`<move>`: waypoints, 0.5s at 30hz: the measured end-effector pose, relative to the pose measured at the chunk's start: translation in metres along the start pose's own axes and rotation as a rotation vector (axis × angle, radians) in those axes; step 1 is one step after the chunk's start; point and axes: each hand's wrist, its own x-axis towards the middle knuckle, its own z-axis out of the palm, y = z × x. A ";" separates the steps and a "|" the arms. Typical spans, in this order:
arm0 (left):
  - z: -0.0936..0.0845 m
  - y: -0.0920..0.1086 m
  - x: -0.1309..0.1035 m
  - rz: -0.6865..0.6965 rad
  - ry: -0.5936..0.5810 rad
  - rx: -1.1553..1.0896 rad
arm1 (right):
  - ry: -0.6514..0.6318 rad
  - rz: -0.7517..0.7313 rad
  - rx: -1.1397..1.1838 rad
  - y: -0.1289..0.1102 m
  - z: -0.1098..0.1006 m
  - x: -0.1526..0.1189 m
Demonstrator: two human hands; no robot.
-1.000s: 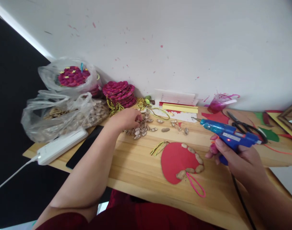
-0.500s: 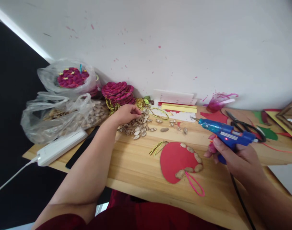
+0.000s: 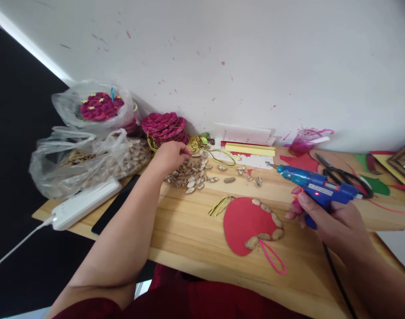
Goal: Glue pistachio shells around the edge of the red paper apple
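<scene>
My left hand (image 3: pixel 172 156) is over the back left of a pile of peanut shell halves (image 3: pixel 192 175), its fingers bent together; whatever is between the fingertips is hidden. In my right hand (image 3: pixel 325 217) is a blue hot glue gun (image 3: pixel 317 186), its nozzle pointing left and a small red light glowing on its side. Between the hands lies a round red card (image 3: pixel 240 226), with peanut shells (image 3: pixel 276 219) set along its right edge. A pink cord loop (image 3: pixel 273 257) sticks out at its lower right and a yellow-green tassel (image 3: pixel 218 206) at its upper left.
Plastic bags (image 3: pixel 89 164) of shells and a white power strip (image 3: pixel 85 204) are at the left. Behind stand stacked magenta discs (image 3: pixel 164 127). Black scissors (image 3: pixel 345 175), a pink-stained cup (image 3: pixel 304 141) and green paper (image 3: pixel 375 185) lie to the right, near the wall.
My left hand has shifted slightly back and left over the shell pile. My right hand still holds the glue gun in nearly the same pose; the view has shifted a little.
</scene>
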 end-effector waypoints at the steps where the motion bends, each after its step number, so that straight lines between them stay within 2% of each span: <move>1: -0.001 0.002 -0.001 0.014 -0.021 0.006 | 0.002 0.002 0.006 0.000 0.000 0.000; 6: 0.003 0.009 -0.002 0.050 -0.129 0.057 | -0.005 0.003 0.002 0.000 0.000 0.000; 15: 0.006 0.023 -0.005 0.099 -0.123 0.032 | 0.002 0.006 -0.006 -0.001 -0.001 0.000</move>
